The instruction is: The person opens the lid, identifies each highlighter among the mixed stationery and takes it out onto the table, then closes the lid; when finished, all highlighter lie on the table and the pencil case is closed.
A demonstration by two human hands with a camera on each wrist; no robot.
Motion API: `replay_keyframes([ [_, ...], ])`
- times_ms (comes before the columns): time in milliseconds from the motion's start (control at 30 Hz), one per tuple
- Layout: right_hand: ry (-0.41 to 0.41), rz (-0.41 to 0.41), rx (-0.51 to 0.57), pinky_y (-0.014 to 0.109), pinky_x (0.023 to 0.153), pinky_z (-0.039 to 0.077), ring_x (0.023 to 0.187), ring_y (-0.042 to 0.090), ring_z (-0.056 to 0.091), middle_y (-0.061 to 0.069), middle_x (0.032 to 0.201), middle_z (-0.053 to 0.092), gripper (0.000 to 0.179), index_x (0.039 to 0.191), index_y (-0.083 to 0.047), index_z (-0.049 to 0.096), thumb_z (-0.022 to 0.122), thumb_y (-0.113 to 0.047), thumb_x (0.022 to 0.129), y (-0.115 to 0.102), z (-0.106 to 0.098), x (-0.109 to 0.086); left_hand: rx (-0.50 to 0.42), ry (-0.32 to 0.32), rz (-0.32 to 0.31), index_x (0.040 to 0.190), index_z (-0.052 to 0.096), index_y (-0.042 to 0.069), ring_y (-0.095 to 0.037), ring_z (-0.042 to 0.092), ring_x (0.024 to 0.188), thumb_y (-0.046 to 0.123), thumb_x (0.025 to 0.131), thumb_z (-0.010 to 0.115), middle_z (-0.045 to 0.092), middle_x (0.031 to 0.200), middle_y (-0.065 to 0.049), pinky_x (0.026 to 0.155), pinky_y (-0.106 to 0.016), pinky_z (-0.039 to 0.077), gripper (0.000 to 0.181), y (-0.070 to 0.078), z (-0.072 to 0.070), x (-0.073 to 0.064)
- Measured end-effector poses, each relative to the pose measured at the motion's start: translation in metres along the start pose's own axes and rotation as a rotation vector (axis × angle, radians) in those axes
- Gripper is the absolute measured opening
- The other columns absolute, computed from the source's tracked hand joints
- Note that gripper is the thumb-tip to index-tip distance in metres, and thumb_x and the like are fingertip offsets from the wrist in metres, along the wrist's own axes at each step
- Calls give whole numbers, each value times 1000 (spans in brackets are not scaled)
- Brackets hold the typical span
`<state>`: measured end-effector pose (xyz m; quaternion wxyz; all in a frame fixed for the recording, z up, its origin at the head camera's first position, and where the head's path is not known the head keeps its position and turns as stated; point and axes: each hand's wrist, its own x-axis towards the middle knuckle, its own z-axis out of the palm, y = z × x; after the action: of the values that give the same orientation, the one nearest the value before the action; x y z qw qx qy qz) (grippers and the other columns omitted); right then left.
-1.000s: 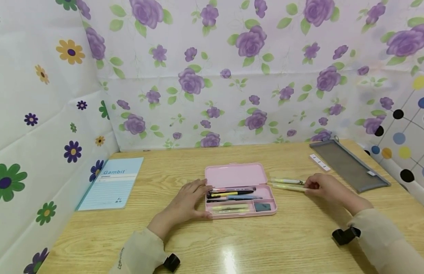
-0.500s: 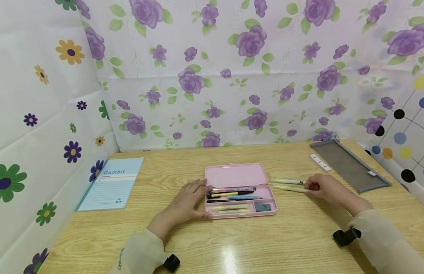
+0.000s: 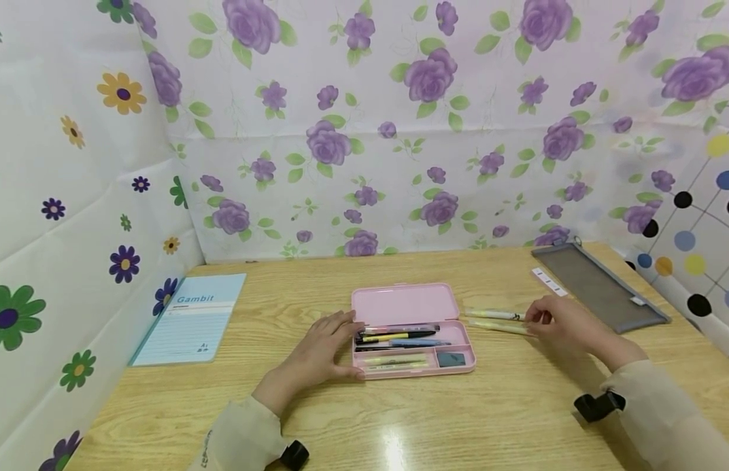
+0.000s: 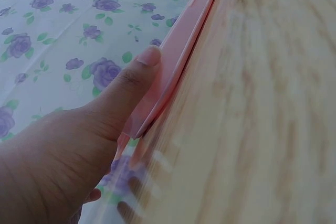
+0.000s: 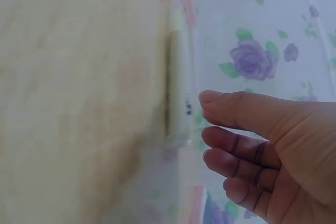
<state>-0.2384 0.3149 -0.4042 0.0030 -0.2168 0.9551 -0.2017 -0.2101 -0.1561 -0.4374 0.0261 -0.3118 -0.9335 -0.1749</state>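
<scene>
A pink pencil case (image 3: pixel 405 303) lies with its lid laid back. Its long compartment holds several pens, with a yellow-and-black pen (image 3: pixel 395 337) among them. Pale yellow sticks (image 3: pixel 396 359) and a dark grey eraser (image 3: pixel 451 359) fill the front compartments. My left hand (image 3: pixel 317 351) holds the case's left end, thumb on the front wall as the left wrist view shows. Two pale highlighter-like pens (image 3: pixel 495 314) lie side by side just right of the case. At their right ends is my right hand (image 3: pixel 567 327); the right wrist view shows its loosely bent fingers beside a pen (image 5: pixel 178 82), apart from it.
A grey mesh zip pouch (image 3: pixel 602 284) lies at the back right, with a small white strip (image 3: pixel 549 282) beside it. A light blue notebook (image 3: pixel 190 320) is at the far left of the wooden table (image 3: pixel 446 425). Flowered cloth (image 3: pixel 388 163) hangs behind.
The right ends of the two pens have shifted very slightly, and my right fingers have moved a little off them. My left hand has stayed on the pencil case.
</scene>
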Motion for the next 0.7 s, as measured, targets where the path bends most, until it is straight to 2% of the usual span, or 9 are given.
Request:
replay_keyframes([
  [233, 3, -34, -29, 21, 57, 44, 67, -3, 50, -9, 77, 61, 10, 91, -12, 67, 72, -18, 85, -11, -14, 6, 9, 14, 11, 144, 43, 18, -36, 30, 143, 59, 73, 73, 34, 155, -10, 116, -58, 26, 88, 0, 0, -2],
  [700, 11, -53, -69, 24, 63, 47, 73, 2, 53, -5, 87, 63, 12, 95, -11, 68, 71, -17, 86, -47, -30, 23, -9, 1, -3, 145, 42, 20, -36, 28, 145, 60, 74, 71, 32, 156, -8, 118, -57, 23, 87, 0, 0, -2],
])
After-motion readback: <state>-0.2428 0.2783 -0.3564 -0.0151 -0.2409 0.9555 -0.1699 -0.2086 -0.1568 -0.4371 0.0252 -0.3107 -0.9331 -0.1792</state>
